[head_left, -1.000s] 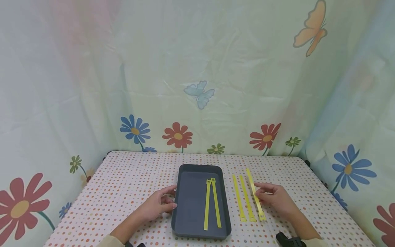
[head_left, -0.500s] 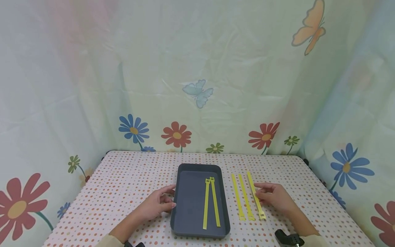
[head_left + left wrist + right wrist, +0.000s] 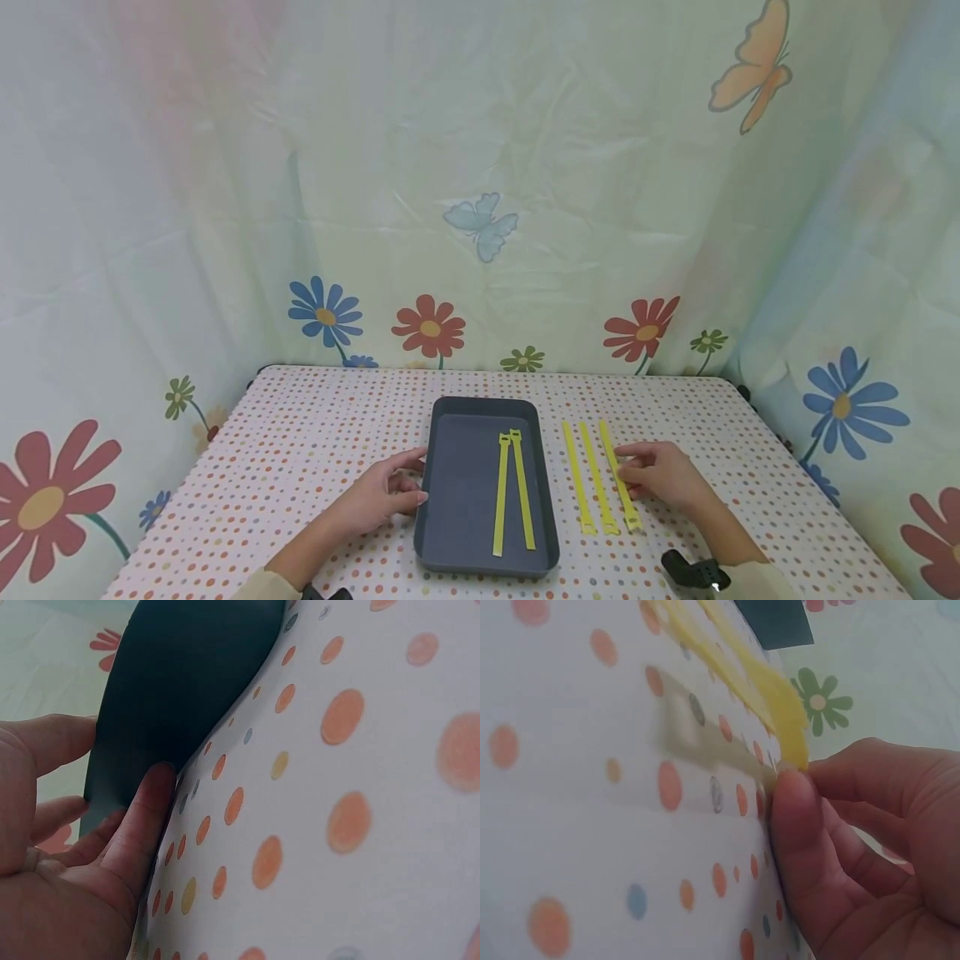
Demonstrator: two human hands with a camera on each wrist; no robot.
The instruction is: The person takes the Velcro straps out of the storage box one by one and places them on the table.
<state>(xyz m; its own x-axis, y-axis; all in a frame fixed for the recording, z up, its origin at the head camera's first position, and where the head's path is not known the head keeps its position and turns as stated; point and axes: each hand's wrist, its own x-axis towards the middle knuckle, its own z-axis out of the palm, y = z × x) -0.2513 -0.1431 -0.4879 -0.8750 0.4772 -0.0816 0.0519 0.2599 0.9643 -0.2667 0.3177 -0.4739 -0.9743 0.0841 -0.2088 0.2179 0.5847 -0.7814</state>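
Note:
My left hand (image 3: 378, 497) is at the left side of a dark grey tray (image 3: 454, 500); its fingertips and thumb touch the outer wall (image 3: 180, 667) in the left wrist view, without curling round it. Two yellow hook-and-loop cable ties (image 3: 501, 500) lie inside the tray, slotted heads at the far end. Right of the tray, two more yellow ties (image 3: 577, 483) lie side by side, heads toward me. Beside them is a third tie (image 3: 611, 454), pinched along its right edge between thumb and forefinger of my right hand (image 3: 663, 477). The right wrist view shows this tie (image 3: 782, 697) close to the tabletop.
A dotted white cloth (image 3: 322, 425) covers the table. Behind it hangs a pale curtain (image 3: 562, 275) printed with flowers and butterflies. A black wrist strap (image 3: 696, 572) shows at my right sleeve.
The tie in my right hand has come down flatter and shifted slightly left, toward the other two, with the hand following. My left hand stays at the tray.

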